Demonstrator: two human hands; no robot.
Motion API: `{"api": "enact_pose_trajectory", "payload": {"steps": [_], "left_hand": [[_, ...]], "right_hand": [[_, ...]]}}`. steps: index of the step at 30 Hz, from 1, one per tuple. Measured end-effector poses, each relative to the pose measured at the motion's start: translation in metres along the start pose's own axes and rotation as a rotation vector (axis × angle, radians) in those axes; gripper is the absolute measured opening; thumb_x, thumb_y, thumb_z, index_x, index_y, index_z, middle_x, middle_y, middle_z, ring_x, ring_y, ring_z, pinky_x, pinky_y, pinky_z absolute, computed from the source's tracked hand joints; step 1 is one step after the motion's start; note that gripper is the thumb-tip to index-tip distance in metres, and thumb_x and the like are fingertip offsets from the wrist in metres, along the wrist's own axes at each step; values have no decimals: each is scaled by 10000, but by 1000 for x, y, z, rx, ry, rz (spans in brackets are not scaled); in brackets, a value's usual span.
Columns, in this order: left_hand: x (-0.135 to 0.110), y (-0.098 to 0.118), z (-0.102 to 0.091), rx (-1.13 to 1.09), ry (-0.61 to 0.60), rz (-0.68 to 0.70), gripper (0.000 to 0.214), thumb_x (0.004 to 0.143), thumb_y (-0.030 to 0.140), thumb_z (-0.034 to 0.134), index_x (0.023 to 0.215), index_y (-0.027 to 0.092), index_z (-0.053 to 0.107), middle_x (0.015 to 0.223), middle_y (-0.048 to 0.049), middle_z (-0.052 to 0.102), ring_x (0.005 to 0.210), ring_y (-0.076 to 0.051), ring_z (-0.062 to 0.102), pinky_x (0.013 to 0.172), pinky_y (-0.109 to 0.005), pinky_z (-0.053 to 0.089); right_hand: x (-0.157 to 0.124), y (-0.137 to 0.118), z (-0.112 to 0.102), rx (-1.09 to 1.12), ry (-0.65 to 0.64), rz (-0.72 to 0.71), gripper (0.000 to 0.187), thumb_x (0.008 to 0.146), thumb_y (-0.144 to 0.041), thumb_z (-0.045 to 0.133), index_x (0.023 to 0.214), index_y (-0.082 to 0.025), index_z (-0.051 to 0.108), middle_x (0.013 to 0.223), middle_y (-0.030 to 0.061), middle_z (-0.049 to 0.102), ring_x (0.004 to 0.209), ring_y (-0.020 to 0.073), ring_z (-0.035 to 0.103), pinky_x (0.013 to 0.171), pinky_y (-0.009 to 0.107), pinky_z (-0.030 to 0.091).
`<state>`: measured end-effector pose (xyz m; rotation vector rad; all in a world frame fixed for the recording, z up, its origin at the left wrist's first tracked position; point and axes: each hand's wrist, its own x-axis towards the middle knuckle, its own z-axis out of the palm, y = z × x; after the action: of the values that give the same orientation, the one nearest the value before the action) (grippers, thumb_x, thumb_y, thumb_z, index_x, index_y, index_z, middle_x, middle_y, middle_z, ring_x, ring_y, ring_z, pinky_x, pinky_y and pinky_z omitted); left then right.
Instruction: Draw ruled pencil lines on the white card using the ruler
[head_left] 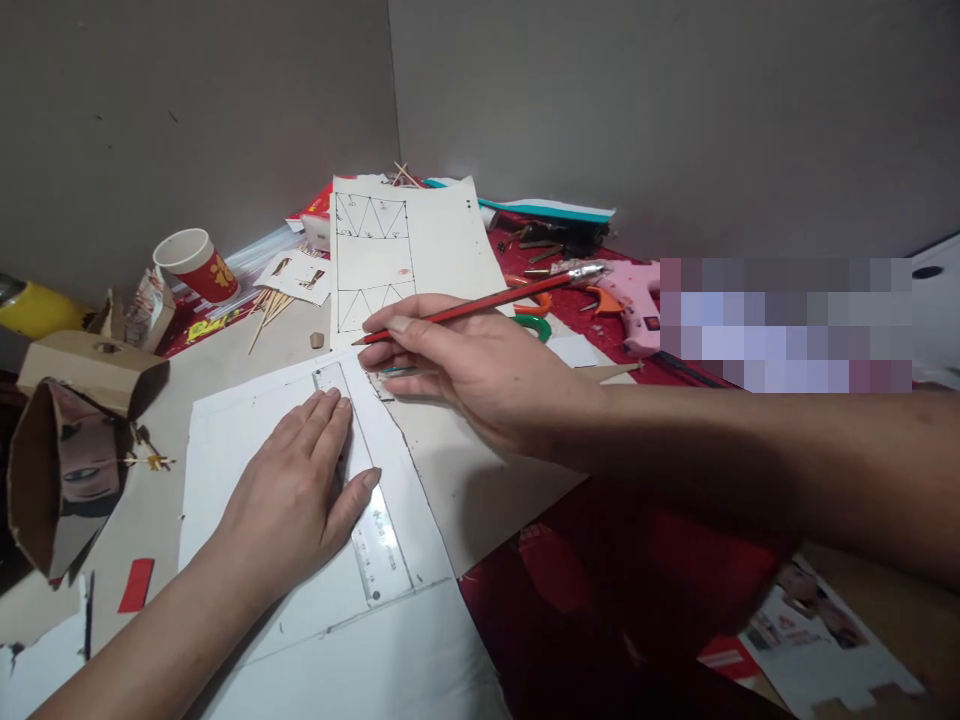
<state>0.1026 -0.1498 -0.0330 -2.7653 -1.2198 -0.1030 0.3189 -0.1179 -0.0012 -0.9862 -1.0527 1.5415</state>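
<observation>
My left hand (292, 485) lies flat, fingers stretched, on a clear ruler (382, 550), pressing it against a white sheet of paper (240, 440). A pencil line runs along the ruler's right side, and another crosses below its lower end. In my right hand (487, 375) a red pencil (480, 303) is pinched between thumb and fingers. The pencil's tip points left, near the ruler's far end; I cannot tell whether it touches the paper. Behind it lies a sheet with drawn triangles (442, 250), partly covered by my right hand.
A pink glue gun (637, 300) lies at the right, near green-handled scissors (534, 326). At the left stand a paper cup (199, 265) and a cut cardboard box (90, 370). Thin wooden sticks (268, 310) lie beside the cup. Grey walls close off the back.
</observation>
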Motion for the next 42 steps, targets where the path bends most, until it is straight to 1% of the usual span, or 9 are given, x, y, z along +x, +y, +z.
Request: {"api": "enact_pose_trajectory", "payload": {"steps": [3, 8, 13, 18, 23, 28, 31, 35, 42], "left_hand": [[-1, -1, 1, -7, 20, 2, 680, 971, 488, 410, 1421, -20, 456, 1464, -293, 489, 1391, -392, 438, 1099, -563, 424], [-3, -3, 2, -39, 23, -9, 649, 965, 490, 436, 1451, 59, 441, 1494, -255, 471, 1392, -372, 443, 1084, -542, 452], [-2, -2, 2, -43, 29, -1, 641, 965, 467, 449, 1439, 35, 453, 1469, -269, 486, 1369, -391, 464, 1047, -562, 485], [-1, -2, 2, -50, 43, 19, 629, 960, 439, 466, 1417, 8, 483, 1447, -279, 505, 1353, -412, 473, 1044, -571, 488], [0, -2, 4, -43, 52, 25, 642, 958, 445, 465, 1425, 5, 479, 1454, -276, 504, 1370, -414, 451, 1064, -571, 471], [0, -1, 4, -50, 58, 25, 639, 958, 444, 460, 1426, 8, 484, 1456, -267, 510, 1366, -418, 456, 1063, -577, 470], [-1, -1, 4, -51, 53, 23, 642, 958, 447, 460, 1433, 16, 478, 1466, -262, 501, 1378, -413, 445, 1072, -573, 465], [-2, -3, 4, -58, 62, 23, 656, 952, 459, 467, 1436, 15, 469, 1466, -250, 509, 1389, -392, 439, 1095, -559, 448], [0, -4, 6, -64, 80, 21, 690, 939, 483, 473, 1423, -9, 468, 1453, -242, 527, 1377, -378, 460, 1101, -540, 447]], "right_hand": [[3, 6, 2, -8, 41, 0, 119, 955, -287, 557, 913, -197, 623, 917, 53, 702, 1026, 202, 671, 897, 395, 580], [18, 19, 3, -61, 78, -86, 83, 924, -197, 573, 850, -186, 609, 773, 17, 678, 832, 143, 682, 772, 281, 589], [32, 29, 3, -237, 57, -53, 111, 864, -91, 575, 822, -192, 559, 722, 13, 679, 763, 145, 700, 595, 203, 571], [40, 35, 6, -318, 26, -81, 123, 868, -99, 549, 787, -192, 543, 748, 11, 673, 708, 138, 710, 478, 160, 537], [43, 40, 7, -377, 5, -120, 133, 855, -93, 555, 756, -181, 545, 731, 22, 668, 650, 120, 673, 462, 155, 522], [44, 44, 6, -415, -19, -163, 147, 853, -77, 528, 746, -177, 544, 682, 4, 627, 569, 101, 607, 432, 164, 490], [45, 45, 6, -428, -27, -182, 135, 857, -90, 529, 754, -178, 542, 688, 3, 624, 588, 102, 607, 430, 162, 461], [46, 46, 5, -486, -36, -231, 117, 865, -118, 536, 766, -178, 557, 652, -15, 593, 622, 112, 603, 482, 187, 445], [47, 47, 4, -550, -49, -258, 96, 865, -123, 554, 788, -173, 580, 637, -31, 538, 648, 121, 552, 546, 230, 424]]}}
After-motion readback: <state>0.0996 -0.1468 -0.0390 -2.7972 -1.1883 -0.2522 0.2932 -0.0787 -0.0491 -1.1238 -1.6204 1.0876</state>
